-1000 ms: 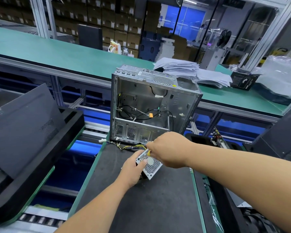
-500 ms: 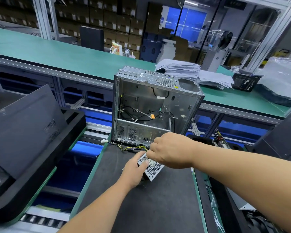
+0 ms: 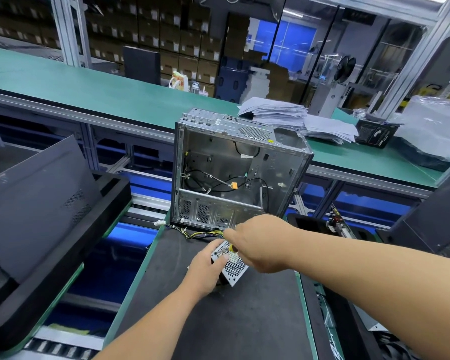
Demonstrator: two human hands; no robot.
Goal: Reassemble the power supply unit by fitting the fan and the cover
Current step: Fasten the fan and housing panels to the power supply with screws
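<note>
Setting: Factory assembly line, green benches behind, with my work on a dark mat (image 3: pixel 218 320).
Landmark: an empty computer case (image 3: pixel 234 175) stands open-sided at the far end of the mat.
Power supply unit (image 3: pixel 230 266): lies on the mat just in front of the case, tilted, its perforated cover facing up.
Cables (image 3: pixel 203 233): a yellow-and-black bundle runs from the unit toward the foot of the case.
Left hand (image 3: pixel 205 271): my fingers are curled on the unit's near-left edge, holding it steady.
Right hand (image 3: pixel 260 242): closed around a yellow-handled screwdriver (image 3: pixel 229 248), tip down near the cover's far-left corner; the tip itself is too small to see clearly.
Fan: not visible, probably under the cover.
Handling: I judge the unit a stiff, fairly heavy metal box, with thin mesh that could dent; best gripped by its solid side edges, never by the cables.
Risk: the tilted box may slip under screwdriver pressure.
</note>
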